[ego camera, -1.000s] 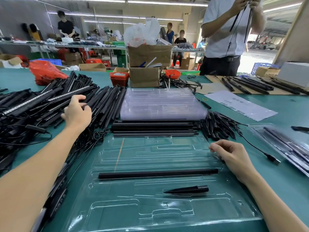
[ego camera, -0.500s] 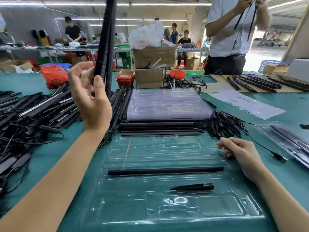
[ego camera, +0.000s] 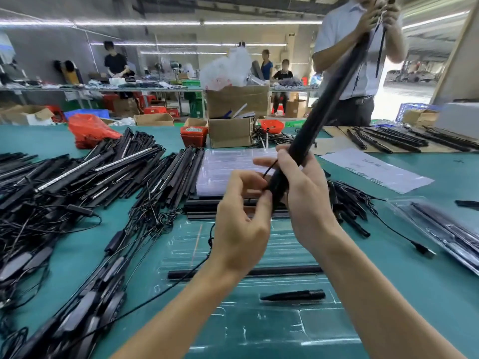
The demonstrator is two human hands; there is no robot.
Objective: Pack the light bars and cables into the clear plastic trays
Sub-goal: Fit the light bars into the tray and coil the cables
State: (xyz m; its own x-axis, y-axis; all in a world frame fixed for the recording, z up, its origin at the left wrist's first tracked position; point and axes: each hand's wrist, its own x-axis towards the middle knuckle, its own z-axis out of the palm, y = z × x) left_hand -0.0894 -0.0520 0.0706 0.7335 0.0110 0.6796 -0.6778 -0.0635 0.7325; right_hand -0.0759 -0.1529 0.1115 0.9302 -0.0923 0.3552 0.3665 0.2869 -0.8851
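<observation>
Handling: light bar (ego camera: 321,110) judged stiff and light, since it stands tilted up from a hold at its lower end alone. Smooth black surface may slip; best taken near an end or mid-length with a full wrap. Its cable (ego camera: 269,167) is thin and limp, likely to snag; guide it by a pinch close to the bar.
Look: long, slim, matte black rod; thin black lead leaving the lower end.
Position: raised above the table (ego camera: 404,286), lower end over the far edge of the open clear tray (ego camera: 259,330), top leaning away to the right.
Right hand (ego camera: 305,200): fingers wrapped round the bar's lower end.
Left hand (ego camera: 241,229): fingers curled, thumb and forefinger pinching the cable beside the bar's end.
Tray contents: one bar (ego camera: 285,270) seated in a long slot; short black tapered piece (ego camera: 294,295) in a nearer slot.
Supply: heap of bars with cables (ego camera: 77,182) at left; stack of empty trays (ego camera: 225,172) behind.
Step, judged: sorting the cable before seating this bar.
</observation>
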